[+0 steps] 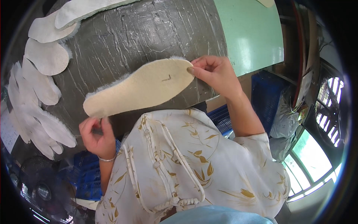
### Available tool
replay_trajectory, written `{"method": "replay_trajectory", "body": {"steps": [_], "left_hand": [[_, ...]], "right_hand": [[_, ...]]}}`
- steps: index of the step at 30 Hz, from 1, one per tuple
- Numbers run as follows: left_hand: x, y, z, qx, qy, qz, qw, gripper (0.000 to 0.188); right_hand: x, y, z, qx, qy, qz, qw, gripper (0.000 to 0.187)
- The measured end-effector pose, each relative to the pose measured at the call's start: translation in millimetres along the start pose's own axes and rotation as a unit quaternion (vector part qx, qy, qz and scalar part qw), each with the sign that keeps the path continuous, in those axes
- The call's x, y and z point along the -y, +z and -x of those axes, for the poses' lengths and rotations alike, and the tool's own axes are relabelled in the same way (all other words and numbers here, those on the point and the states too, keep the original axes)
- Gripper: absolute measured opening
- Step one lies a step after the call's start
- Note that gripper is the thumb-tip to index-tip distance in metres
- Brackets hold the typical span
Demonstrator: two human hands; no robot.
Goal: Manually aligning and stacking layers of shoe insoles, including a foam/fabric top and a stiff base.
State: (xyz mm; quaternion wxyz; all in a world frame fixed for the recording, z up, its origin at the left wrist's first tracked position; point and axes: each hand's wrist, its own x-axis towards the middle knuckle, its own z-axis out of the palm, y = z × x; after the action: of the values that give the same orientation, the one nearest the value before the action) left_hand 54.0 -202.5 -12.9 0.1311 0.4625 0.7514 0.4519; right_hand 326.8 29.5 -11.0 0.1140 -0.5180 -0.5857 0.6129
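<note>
A cream insole [140,87] with a fuzzy white edge is stretched between my hands above the dark table. Its smooth side faces up and carries a small dark mark near the wide end. My right hand [216,72] pinches the tip of that wide end between thumb and fingers. At the narrow end, my left hand [97,136] is closed with thumb and fingertips at the insole's edge. Part of the left fingers' grip is hidden beneath the insole.
More fleecy insoles [48,56] lie in an arc along the table's left side. A plastic-wrapped dark tabletop [149,33] meets a light green board [250,33] on the right. Blue crates [87,175] stand below, near a black fan [44,190] at lower left.
</note>
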Motion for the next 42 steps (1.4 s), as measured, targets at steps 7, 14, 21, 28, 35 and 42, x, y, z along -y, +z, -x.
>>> {"method": "replay_trajectory", "body": {"steps": [7, 14, 21, 28, 35, 42], "left_hand": [[-77, 116, -44, 0.205, 0.253, -0.015, 0.945, 0.038], [-80, 138, -33, 0.175, 0.298, -0.124, 0.930, 0.038], [-81, 140, -31, 0.176, 0.305, -0.150, 0.924, 0.035], [-82, 139, -29, 0.196, 0.289, -0.168, 0.922, 0.030], [-82, 137, -32, 0.202, 0.286, -0.156, 0.924, 0.034], [-88, 142, -29, 0.198, 0.274, -0.202, 0.919, 0.045]], "right_hand": [[7, -9, -4, 0.034, -0.010, 0.045, 0.998, 0.028], [-10, -6, -15, 0.052, -0.092, 0.025, 0.994, 0.027], [-11, -7, -14, 0.043, -0.135, 0.059, 0.988, 0.027], [-8, -4, -14, -0.043, -0.217, 0.250, 0.943, 0.026], [-20, -13, -17, -0.029, -0.257, 0.154, 0.954, 0.024], [-16, -24, -11, 0.038, -0.181, 0.093, 0.978, 0.028]]}}
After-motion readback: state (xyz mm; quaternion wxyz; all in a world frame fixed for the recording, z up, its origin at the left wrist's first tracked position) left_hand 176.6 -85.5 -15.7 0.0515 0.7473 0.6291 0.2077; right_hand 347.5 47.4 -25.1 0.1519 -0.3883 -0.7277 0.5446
